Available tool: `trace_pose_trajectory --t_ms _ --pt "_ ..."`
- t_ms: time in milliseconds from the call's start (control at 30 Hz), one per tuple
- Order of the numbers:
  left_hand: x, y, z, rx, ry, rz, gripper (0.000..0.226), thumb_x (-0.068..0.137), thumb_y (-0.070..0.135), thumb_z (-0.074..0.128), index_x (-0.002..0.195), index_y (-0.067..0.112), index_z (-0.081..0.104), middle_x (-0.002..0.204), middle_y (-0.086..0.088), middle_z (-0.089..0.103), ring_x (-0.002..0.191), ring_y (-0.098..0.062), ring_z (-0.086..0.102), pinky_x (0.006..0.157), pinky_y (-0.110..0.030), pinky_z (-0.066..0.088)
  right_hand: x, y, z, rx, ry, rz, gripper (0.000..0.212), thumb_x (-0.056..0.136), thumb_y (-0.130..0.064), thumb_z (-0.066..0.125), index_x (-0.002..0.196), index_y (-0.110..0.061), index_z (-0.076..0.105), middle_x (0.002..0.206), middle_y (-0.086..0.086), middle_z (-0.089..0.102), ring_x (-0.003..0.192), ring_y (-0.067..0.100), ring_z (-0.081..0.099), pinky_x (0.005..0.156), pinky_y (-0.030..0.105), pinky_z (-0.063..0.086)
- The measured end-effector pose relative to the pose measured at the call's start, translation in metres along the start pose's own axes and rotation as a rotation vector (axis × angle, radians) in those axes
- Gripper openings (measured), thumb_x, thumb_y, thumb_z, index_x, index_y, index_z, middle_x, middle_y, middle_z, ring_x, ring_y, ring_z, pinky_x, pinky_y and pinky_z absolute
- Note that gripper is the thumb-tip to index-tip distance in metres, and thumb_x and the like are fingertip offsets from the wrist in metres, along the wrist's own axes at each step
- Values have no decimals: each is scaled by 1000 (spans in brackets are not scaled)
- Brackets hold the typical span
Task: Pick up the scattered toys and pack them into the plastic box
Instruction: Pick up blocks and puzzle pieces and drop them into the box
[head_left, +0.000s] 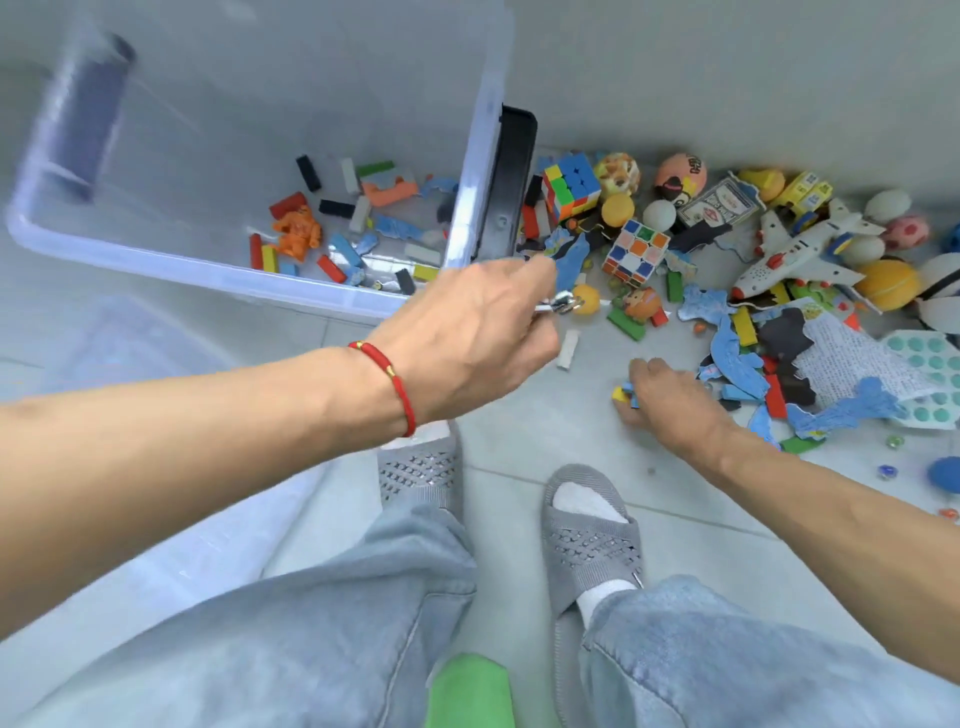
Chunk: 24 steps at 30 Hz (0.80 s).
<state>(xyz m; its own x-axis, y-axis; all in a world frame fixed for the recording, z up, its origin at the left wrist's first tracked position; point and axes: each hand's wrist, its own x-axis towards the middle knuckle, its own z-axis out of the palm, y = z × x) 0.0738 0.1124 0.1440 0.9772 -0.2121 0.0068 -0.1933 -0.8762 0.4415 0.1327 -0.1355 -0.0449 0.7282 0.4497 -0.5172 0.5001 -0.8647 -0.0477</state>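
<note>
Clear plastic box (488, 130) on the floor (519, 447), toys (727, 270) heaped just right of it.
Left hand (467, 338), a red cord (387, 384) at its wrist, hovers by the box's near right corner, its grip pinching a small metal piece (556, 304); the right hand (670, 400) rests on the floor, fingers curled round small yellow and blue pieces (623, 393). Coloured blocks (332, 228) and an orange figure (297, 232) already lie in the box; two puzzle cubes (571, 184), balls and a toy plane (800, 249) remain outside.
</note>
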Motion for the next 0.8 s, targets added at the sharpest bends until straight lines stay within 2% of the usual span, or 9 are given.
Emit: trace_pose_trajectory --t_ms 167,267,333,433,533,600,667,733,800 --pt "-9 -30 -56 -446 304 -689 22 82 27 47 85 7 55 73 -13 65 61 -34 56 58 -40 49 -9 -24 -118 1018 11 166 43 86 -52 71 83 -10 63 67 8 64 56 18 51 50 29 39" --pt "-10 -57 -79 -903 342 -1048 16 88 13 49 96 5 60 80 -18 57 55 -25 50 48 -31 53 -14 -61 -205 1418 -39 -33 41 94 -37 68 105 2 68 84 20 66 57 17 54 42 22 37" --pt "-12 -70 -92 -1085 360 -1147 15 90 7 54 103 2 60 87 -19 56 62 -27 56 61 -32 60 -6 -94 -246 1501 -109 -134 37 97 -28 64 119 2 65 90 14 68 63 15 62 46 19 45" --pt "-13 -76 -108 -1214 383 -1150 12 89 4 57 100 8 57 94 -13 54 76 -27 63 80 -37 60 16 -147 -280 1581 -312 -132 32 96 -22 65 121 -3 62 101 14 70 82 22 73 66 29 62" --pt "-3 -71 -118 -1003 344 -1150 12 86 20 63 94 22 54 94 -4 54 77 -20 57 76 -20 55 26 -179 -286 1616 -400 -71 51 89 -27 71 131 -6 50 139 20 48 110 41 64 82 53 61" --pt "4 -74 -115 -831 347 -1174 51 66 42 64 111 16 59 119 -10 61 95 -30 62 88 -33 55 30 -184 -285 1634 -385 -70 53 90 -31 69 135 -12 49 144 15 40 108 47 55 87 60 57" --pt "11 -73 -105 -628 366 -1140 69 66 49 57 128 18 57 133 -11 59 117 -33 60 100 -41 50 29 -178 -283 1647 -394 -88 46 93 -31 63 134 -13 51 139 17 44 88 43 63 91 59 55" --pt "16 -60 -93 -427 374 -1001 57 83 39 55 136 19 51 138 -7 54 125 -26 53 102 -29 42 26 -160 -280 1581 -372 -79 42 95 -31 61 130 -9 57 130 23 52 89 40 71 92 51 58" --pt "17 -45 -83 -322 457 -833 41 85 26 55 125 18 57 127 -5 56 115 -20 55 99 -27 43 19 -137 -279 1427 -260 -49 35 93 -30 63 122 -9 64 124 21 61 99 34 72 89 46 60"
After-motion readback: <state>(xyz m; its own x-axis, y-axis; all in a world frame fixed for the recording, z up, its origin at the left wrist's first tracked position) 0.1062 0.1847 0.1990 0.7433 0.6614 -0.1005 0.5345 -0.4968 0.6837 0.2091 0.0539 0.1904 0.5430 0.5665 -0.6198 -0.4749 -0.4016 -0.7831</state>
